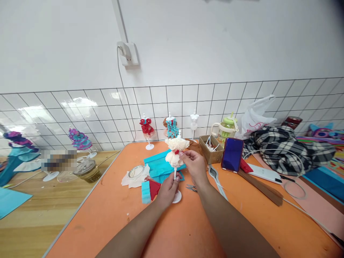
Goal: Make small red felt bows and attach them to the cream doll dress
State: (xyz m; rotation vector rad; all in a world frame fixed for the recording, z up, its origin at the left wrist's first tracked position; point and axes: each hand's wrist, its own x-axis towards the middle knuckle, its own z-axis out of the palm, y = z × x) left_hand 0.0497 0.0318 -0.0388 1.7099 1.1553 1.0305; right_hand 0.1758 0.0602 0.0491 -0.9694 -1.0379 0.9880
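- One mini mannequin stand (176, 179), cream paper dress (176, 150), upright on orange tabletop (113, 215).
- Left hand (168, 190) clamped around stand pole.
- Right hand (195, 165) pinching dress waist.

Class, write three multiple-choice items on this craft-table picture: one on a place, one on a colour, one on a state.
1. Where does the phone stand?
A. against the cardboard box
B. on the wooden table
C. under the scissors

2. What colour is the band on the held mannequin's cream dress?
A. green
B. red
C. black

3. How is the mannequin held?
A. lying flat
B. upside down
C. upright

Answers:
A, the phone leans on the cardboard box.
B, red shows at the mannequin waist.
C, left hand grips its stem, right hand touches the dress.
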